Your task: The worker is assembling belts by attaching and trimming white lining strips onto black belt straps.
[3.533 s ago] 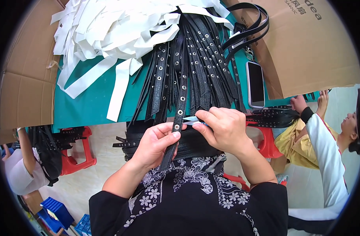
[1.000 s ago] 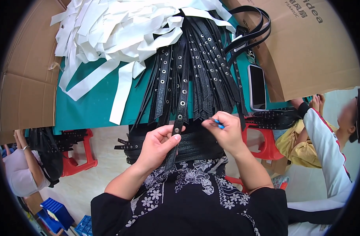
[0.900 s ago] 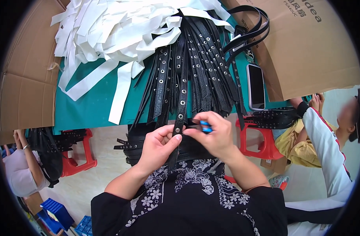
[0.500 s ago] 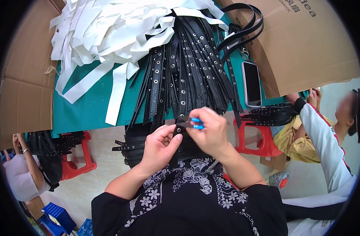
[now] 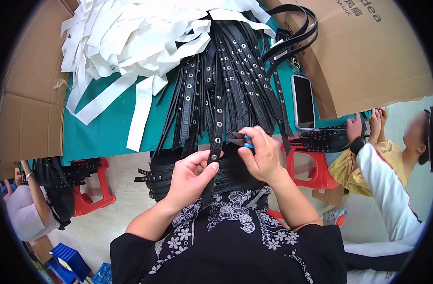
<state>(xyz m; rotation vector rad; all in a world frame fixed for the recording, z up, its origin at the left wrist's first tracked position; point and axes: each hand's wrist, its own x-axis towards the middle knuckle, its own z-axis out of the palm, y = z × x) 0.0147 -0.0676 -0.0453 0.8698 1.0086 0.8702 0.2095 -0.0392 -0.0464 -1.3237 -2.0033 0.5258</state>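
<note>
My left hand (image 5: 193,176) pinches a black strap with metal eyelets (image 5: 219,119) near its lower end, just past the table edge. The strap's tip hangs below my fingers. In my right hand (image 5: 262,157) is a pair of small blue-handled thread snips (image 5: 248,141), their blades pointing left, a little apart from the strap. A thick bunch of similar eyelet straps (image 5: 242,80) lies on the table ahead. More black straps (image 5: 162,182) are stacked across my lap, partly hidden by my hands.
White strips (image 5: 131,38) are heaped on the green table (image 5: 103,137). A phone (image 5: 303,102) lies at the right, near black looped straps (image 5: 315,28). Cardboard stands at both sides (image 5: 32,94). Other people sit left and right, beside red stools (image 5: 315,170) loaded with straps.
My right hand and the snips have moved right, away from the strap. My left hand keeps its pinch. At right, a co-worker's hand has moved up toward the table edge.
</note>
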